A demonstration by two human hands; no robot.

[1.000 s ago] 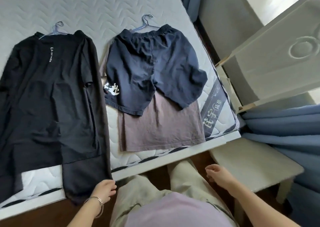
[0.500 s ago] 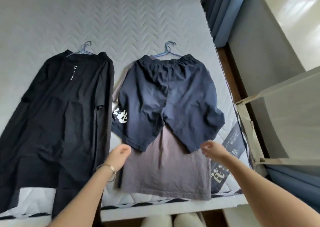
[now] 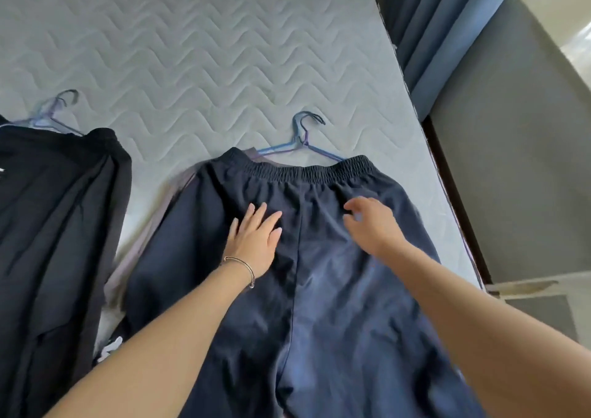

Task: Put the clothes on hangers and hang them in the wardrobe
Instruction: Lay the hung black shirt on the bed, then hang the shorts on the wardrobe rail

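Person's left hand is pressing flat on the navy blue elastic-waist shorts, likely pinning them to the quilted grey mattress; right hand is hovering loosely curled, empty, blue wire hanger at 12 o'clock

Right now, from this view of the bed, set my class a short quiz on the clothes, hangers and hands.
1. True or false: the left hand lies flat on the navy blue elastic-waisted shorts.
2. The blue wire hanger has its hook: A) beyond the waistband, on the grey quilted mattress; B) by a leg hem; C) on the floor.
3. Fill in: the black garment lies to the ____ of the shorts.
Key: 1 true; 2 A; 3 left.
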